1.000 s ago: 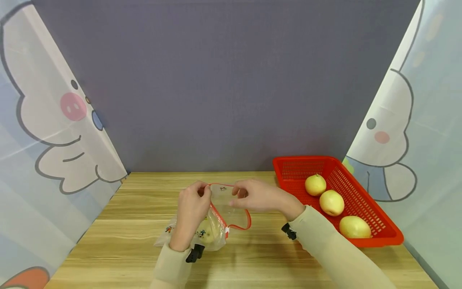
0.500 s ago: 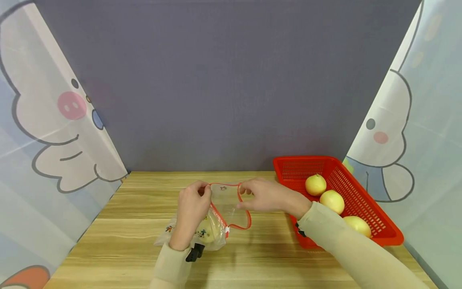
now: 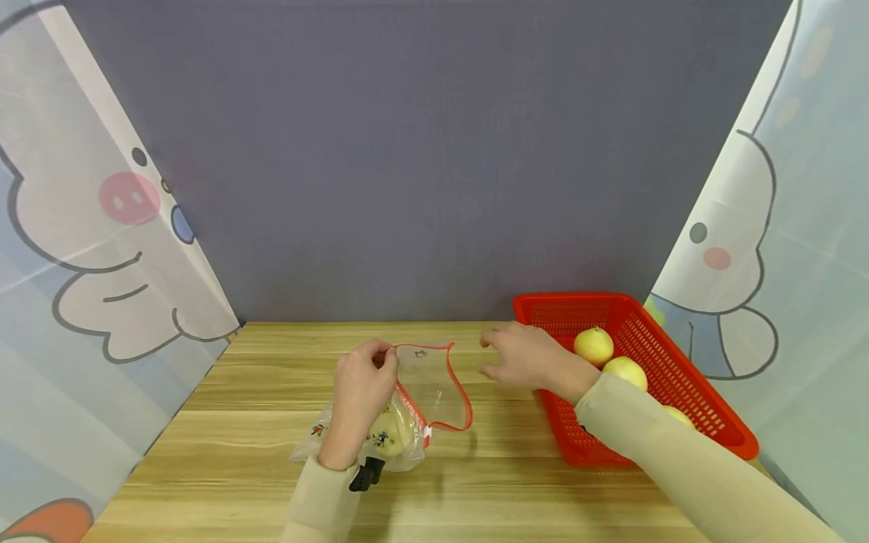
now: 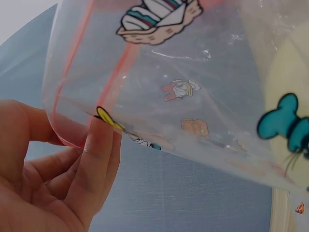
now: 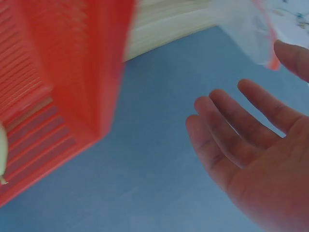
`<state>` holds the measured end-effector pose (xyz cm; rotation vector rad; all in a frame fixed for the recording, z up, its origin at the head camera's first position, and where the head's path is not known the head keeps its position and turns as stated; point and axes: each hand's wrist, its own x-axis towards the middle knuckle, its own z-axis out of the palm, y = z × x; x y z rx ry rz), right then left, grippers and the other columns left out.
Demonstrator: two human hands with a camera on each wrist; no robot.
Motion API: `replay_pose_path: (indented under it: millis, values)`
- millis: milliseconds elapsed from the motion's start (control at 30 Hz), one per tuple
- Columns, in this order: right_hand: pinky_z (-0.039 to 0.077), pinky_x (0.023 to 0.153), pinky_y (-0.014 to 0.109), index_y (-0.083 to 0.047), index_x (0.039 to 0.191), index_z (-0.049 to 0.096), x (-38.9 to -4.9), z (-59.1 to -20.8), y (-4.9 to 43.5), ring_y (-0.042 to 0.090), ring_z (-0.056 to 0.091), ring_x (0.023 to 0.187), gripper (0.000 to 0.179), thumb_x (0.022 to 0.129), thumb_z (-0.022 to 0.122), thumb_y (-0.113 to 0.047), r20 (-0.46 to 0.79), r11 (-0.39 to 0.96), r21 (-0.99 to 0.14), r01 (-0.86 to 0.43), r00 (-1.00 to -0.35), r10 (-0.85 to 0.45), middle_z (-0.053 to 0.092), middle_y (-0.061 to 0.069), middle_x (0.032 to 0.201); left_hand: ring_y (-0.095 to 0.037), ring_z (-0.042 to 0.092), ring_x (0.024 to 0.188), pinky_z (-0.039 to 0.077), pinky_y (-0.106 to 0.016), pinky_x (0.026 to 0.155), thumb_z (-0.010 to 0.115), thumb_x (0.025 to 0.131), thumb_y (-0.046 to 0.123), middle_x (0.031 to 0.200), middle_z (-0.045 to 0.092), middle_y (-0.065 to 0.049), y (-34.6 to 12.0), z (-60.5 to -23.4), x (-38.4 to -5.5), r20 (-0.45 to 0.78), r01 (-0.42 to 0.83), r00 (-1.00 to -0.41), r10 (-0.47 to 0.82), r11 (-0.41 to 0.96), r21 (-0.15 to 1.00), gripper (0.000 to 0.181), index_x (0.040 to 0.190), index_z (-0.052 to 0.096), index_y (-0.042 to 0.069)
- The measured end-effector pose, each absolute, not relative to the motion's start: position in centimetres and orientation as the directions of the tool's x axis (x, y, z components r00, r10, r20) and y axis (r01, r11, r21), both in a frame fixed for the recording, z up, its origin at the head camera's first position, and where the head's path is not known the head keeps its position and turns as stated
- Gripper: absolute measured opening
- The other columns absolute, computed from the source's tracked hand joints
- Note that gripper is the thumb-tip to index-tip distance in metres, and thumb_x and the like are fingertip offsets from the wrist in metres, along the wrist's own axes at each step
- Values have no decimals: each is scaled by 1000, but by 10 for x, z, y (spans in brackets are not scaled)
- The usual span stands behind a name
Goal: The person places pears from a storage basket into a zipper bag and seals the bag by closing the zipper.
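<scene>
A clear zip bag [image 3: 434, 388] with red edging and small cartoon prints lies on the table, its mouth spread wide. Inside its left part is a pale yellow round thing [image 3: 400, 434], partly hidden by the left hand. My left hand [image 3: 363, 385] pinches the bag's red edge between thumb and fingers, as the left wrist view also shows. My right hand [image 3: 523, 354] is apart from the bag, between it and the red basket [image 3: 570, 437]. Its fingers are spread and hold nothing in the right wrist view. Pale yellow, round, stemmed produce [image 3: 594, 347] lies in the basket.
The basket stands at the right side of the wooden table [image 3: 251, 452], its near part crossed by the right sleeve [image 3: 665, 445]. A grey panel [image 3: 434, 166] closes off the back. Cartoon-printed curtains [image 3: 808, 226] hang at both sides.
My right hand has let go of the bag's right edge and moved right, toward the basket. The bag's mouth has stayed spread. My left hand has kept its place and its pinch.
</scene>
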<state>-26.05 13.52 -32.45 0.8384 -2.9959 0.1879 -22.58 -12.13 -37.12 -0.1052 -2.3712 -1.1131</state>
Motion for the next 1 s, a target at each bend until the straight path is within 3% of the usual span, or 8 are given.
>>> replay_pose_path:
  millis: [267, 533, 800, 1000]
  values:
    - [55, 87, 52, -4, 125, 68, -278, -338, 162, 36, 63, 112, 45, 92, 71, -34, 59, 870, -27, -492, -870, -490, 64, 15, 128, -12, 54, 55, 47, -34, 57, 63, 94, 10, 68, 65, 0, -121, -371, -225, 481, 280, -865, -146, 655, 702, 16, 88, 77, 5]
    - [56, 81, 51, -5, 117, 68, -291, -347, 193, 35, 64, 99, 39, 90, 74, -32, 27, 896, 13, -445, -895, -445, 66, 14, 113, -12, 54, 57, 47, -34, 58, 63, 94, 10, 69, 66, -1, -121, -372, -226, 470, 276, -871, -146, 645, 713, 16, 90, 77, 5]
    - [48, 98, 59, 0, 135, 61, -297, -354, 217, 42, 56, 124, 56, 94, 69, -36, -24, 929, -68, -364, -930, -367, 61, 21, 134, -12, 54, 55, 47, -33, 56, 63, 94, 9, 69, 66, -1, -121, -371, -224, 473, 283, -870, -141, 644, 711, 16, 89, 77, 4]
    - [47, 99, 61, 1, 133, 61, -301, -354, 230, 42, 56, 122, 56, 93, 69, -37, -28, 940, -81, -330, -942, -334, 62, 21, 130, -12, 54, 55, 48, -33, 56, 62, 95, 9, 70, 66, -1, -122, -371, -223, 468, 282, -872, -141, 638, 717, 16, 91, 77, 4]
